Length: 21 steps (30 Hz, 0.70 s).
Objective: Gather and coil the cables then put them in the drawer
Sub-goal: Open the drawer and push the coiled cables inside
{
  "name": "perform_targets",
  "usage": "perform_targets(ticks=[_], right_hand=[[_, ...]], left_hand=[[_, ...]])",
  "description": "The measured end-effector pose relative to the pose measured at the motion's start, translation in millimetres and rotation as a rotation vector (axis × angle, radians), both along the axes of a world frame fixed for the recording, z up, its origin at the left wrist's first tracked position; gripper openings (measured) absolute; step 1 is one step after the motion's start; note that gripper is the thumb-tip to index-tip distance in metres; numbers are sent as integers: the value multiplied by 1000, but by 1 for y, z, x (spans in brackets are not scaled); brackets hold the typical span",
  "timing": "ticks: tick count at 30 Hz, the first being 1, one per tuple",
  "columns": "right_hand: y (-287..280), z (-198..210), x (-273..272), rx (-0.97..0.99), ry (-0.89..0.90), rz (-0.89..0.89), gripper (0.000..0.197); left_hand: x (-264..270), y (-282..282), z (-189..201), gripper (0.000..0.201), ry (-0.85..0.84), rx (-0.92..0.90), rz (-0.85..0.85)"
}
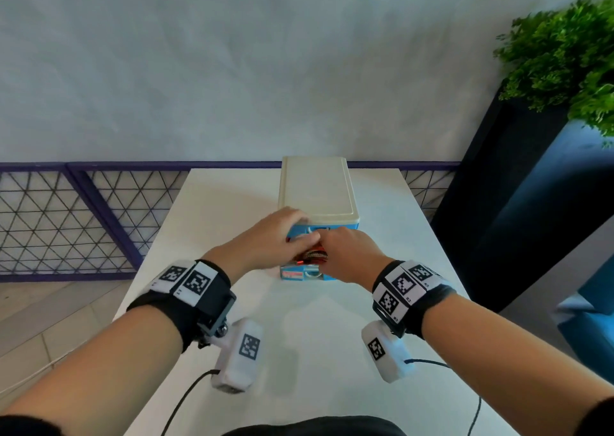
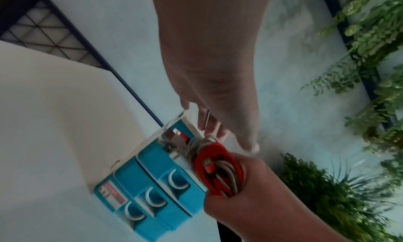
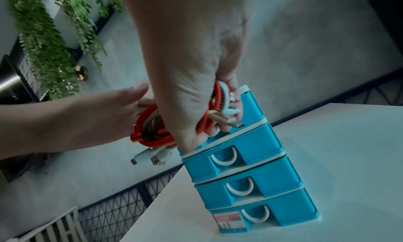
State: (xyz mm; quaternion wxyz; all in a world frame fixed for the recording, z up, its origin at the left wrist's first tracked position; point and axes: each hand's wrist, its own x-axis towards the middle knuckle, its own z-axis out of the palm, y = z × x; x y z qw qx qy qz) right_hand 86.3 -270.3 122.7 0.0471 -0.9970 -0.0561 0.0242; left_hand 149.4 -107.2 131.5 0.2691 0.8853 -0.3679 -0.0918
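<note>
A small drawer unit (image 1: 319, 189) (image 2: 152, 194) (image 3: 261, 159) with a cream top and blue drawers stands on the white table (image 1: 216, 209). My right hand (image 1: 332, 246) (image 3: 213, 125) grips a coil of red, braided and white cables (image 1: 314, 256) (image 2: 218, 168) (image 3: 152, 125) right against the top drawer's front. White plugs (image 3: 148, 158) dangle under the coil. My left hand (image 1: 304, 228) (image 2: 218, 125) (image 3: 130, 97) reaches in from the left with fingers mostly straight, touching the coil and the unit's top front corner. The top drawer front looks level with those below; whether it is pulled out I cannot tell.
A leafy plant (image 1: 564, 53) in a dark planter stands to the right of the table. A purple mesh fence (image 1: 66, 219) runs behind and to the left. The wrist cameras' black leads (image 1: 186, 399) trail over the table's near part.
</note>
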Motion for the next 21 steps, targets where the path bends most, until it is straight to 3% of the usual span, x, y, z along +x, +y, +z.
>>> perform_targets(ticks=[2, 4, 14, 21], right_hand=[[0, 0, 4, -1, 17, -3, 38], [-1, -1, 5, -3, 38, -10, 42], [-6, 7, 11, 109, 126, -67, 45], [-13, 37, -4, 145, 337, 65, 39]], left_hand=[[8, 1, 4, 39, -47, -59, 85], [14, 1, 3, 33, -102, 2, 95], [29, 4, -7, 30, -130, 62, 34], [32, 1, -1, 15, -191, 29, 29]])
